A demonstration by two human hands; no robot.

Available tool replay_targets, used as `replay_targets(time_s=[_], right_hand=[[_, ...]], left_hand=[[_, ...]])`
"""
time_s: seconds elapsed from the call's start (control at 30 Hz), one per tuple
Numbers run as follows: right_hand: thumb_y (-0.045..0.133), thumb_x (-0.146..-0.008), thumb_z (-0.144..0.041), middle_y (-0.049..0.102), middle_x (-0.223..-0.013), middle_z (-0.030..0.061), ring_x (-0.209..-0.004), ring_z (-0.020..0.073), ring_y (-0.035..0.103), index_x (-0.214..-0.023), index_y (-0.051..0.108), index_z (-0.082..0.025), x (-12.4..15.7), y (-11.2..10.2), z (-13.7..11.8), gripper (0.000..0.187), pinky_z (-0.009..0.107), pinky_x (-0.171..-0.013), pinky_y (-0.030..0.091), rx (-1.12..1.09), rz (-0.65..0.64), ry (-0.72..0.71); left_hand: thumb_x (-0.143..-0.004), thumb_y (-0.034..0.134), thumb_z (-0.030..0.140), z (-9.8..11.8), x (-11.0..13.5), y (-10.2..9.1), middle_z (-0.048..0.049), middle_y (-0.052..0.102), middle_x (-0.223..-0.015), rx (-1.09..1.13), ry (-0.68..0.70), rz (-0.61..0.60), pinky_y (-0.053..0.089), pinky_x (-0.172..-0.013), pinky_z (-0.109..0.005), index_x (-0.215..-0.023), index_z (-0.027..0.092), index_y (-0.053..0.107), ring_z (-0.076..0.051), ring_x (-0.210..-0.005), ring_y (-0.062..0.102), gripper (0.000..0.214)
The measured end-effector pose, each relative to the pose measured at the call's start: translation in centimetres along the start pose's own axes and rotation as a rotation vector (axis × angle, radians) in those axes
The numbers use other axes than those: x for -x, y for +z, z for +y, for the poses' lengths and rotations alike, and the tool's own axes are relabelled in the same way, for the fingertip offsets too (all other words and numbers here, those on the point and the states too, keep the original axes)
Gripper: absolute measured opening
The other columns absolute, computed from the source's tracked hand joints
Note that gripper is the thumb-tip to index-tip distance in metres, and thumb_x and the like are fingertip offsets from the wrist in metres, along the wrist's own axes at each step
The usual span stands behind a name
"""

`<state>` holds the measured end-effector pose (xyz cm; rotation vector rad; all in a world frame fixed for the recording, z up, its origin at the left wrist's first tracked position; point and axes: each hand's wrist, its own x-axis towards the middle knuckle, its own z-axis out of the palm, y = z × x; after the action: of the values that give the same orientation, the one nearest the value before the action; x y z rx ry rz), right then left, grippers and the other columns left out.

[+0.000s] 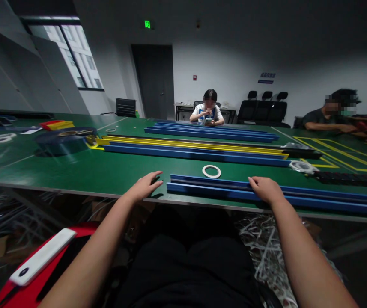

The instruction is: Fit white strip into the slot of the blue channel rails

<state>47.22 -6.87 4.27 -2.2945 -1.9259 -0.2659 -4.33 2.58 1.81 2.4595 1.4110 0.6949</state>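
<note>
A long blue U-shaped channel [209, 190] lies along the near edge of the green table, a dark strip running inside it. My right hand [266, 189] is on this channel, fingers curled over its walls and thumb toward the far side. Just off the channel's left end, my left hand [145, 185] is held over the table with fingers and thumb apart and nothing in them. Behind the channel, between my hands, a white tape ring [211, 171] lies flat.
More blue channels [196, 153] and yellow channels [189, 144] lie across the table [74, 175]. At left sits a large dark roll [61, 143]. A wrapped white roll [302, 166] is at right. Two people sit beyond the table. Pale strip scraps [267, 252] cover the floor.
</note>
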Motion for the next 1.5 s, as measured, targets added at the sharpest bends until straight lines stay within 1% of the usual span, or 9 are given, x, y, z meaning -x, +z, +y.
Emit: replay_targets(time_s=[0.1, 0.17, 0.3, 0.37, 0.5, 0.63, 0.8, 1.03, 1.5], right_hand=[[0.029, -0.094, -0.054, 0.072, -0.088, 0.0117, -0.077, 0.0241, 0.064, -0.096, 0.074, -0.025, -0.2, 0.0, 1.5, 0.053, 0.032, -0.064, 0.036, 0.022, 0.000, 0.139], [0.029, -0.094, -0.054, 0.071, -0.086, 0.0124, -0.075, 0.0242, 0.063, -0.095, 0.074, -0.023, 0.0, -0.1, 0.8, 0.054, 0.033, -0.067, 0.036, 0.029, 0.053, 0.202], [0.030, -0.097, -0.047, 0.071, -0.097, 0.0125, -0.089, 0.0238, 0.061, -0.102, 0.071, -0.020, 1.4, 0.4, -4.0, 0.050, 0.035, -0.081, 0.035, -0.033, 0.316, 0.121], [0.033, -0.096, -0.045, 0.070, -0.103, 0.0102, -0.097, 0.0231, 0.059, -0.103, 0.070, -0.021, 2.2, 1.0, -6.8, 0.044, 0.036, -0.089, 0.032, -0.093, 0.368, -0.001], [0.032, -0.096, -0.036, 0.071, -0.099, 0.0091, -0.097, 0.0233, 0.056, -0.095, 0.069, -0.020, 3.1, 2.2, -9.9, 0.040, 0.039, -0.095, 0.025, -0.114, 0.449, 0.057], [0.033, -0.095, -0.032, 0.070, -0.097, 0.0097, -0.095, 0.0221, 0.055, -0.096, 0.069, -0.019, 3.2, 2.7, -9.6, 0.038, 0.035, -0.087, 0.026, -0.124, 0.450, 0.047], [0.033, -0.096, -0.031, 0.070, -0.097, 0.0093, -0.094, 0.0220, 0.056, -0.098, 0.069, -0.018, 3.1, 3.0, -9.0, 0.038, 0.034, -0.083, 0.027, -0.119, 0.452, 0.030], [0.033, -0.096, -0.030, 0.070, -0.098, 0.0102, -0.094, 0.0222, 0.056, -0.098, 0.069, -0.018, 3.2, 3.0, -9.2, 0.038, 0.034, -0.081, 0.027, -0.112, 0.451, 0.045], [0.033, -0.096, -0.030, 0.069, -0.097, 0.0095, -0.094, 0.0222, 0.056, -0.101, 0.069, -0.018, 3.1, 3.2, -9.1, 0.038, 0.033, -0.080, 0.028, -0.108, 0.466, 0.030]], left_hand=[[-0.085, 0.048, 0.064, -0.7, -0.2, 1.2, -0.0108, 0.051, -0.143, -0.048, 0.004, -0.082, 0.036, -0.108, -0.042, -0.147, 0.023, 0.038, -0.028, -0.130, 0.048, 0.075], [-0.083, 0.050, 0.065, -0.2, -0.6, 1.9, -0.0108, 0.050, -0.144, -0.052, 0.016, -0.074, 0.034, -0.109, -0.044, -0.148, 0.024, 0.036, -0.028, -0.131, 0.047, 0.078], [-0.083, 0.053, 0.062, 1.5, -1.4, 2.7, -0.0105, 0.055, -0.140, 0.051, 0.076, -0.051, 0.039, -0.107, -0.039, -0.142, 0.022, 0.044, -0.026, -0.127, 0.052, 0.072], [-0.083, 0.054, 0.060, 2.3, -1.5, 2.8, -0.0098, 0.060, -0.132, 0.090, 0.065, -0.022, 0.042, -0.103, -0.038, -0.139, 0.022, 0.047, -0.025, -0.120, 0.057, 0.068], [-0.086, 0.051, 0.059, 3.1, -1.0, 2.7, -0.0079, 0.067, -0.118, 0.042, 0.049, 0.002, 0.046, -0.097, -0.038, -0.128, 0.024, 0.056, -0.025, -0.109, 0.061, 0.055], [-0.090, 0.046, 0.057, 3.2, -0.6, 2.5, -0.0073, 0.064, -0.122, -0.047, 0.156, -0.029, 0.041, -0.103, -0.038, -0.121, 0.026, 0.064, -0.024, -0.114, 0.056, 0.047], [-0.091, 0.044, 0.054, 3.0, -0.7, 2.8, -0.0073, 0.058, -0.129, -0.136, 0.215, -0.020, 0.038, -0.106, -0.040, -0.132, 0.029, 0.059, -0.025, -0.120, 0.050, 0.050], [-0.091, 0.044, 0.055, 2.7, -0.8, 3.0, -0.0076, 0.056, -0.130, -0.190, 0.266, -0.037, 0.037, -0.106, -0.041, -0.131, 0.028, 0.060, -0.026, -0.121, 0.047, 0.050], [-0.087, 0.047, 0.059, 2.1, -1.2, 3.2, -0.0083, 0.056, -0.114, -0.177, 0.193, -0.050, 0.040, -0.098, -0.042, -0.128, 0.030, 0.062, -0.027, -0.108, 0.050, 0.052]])
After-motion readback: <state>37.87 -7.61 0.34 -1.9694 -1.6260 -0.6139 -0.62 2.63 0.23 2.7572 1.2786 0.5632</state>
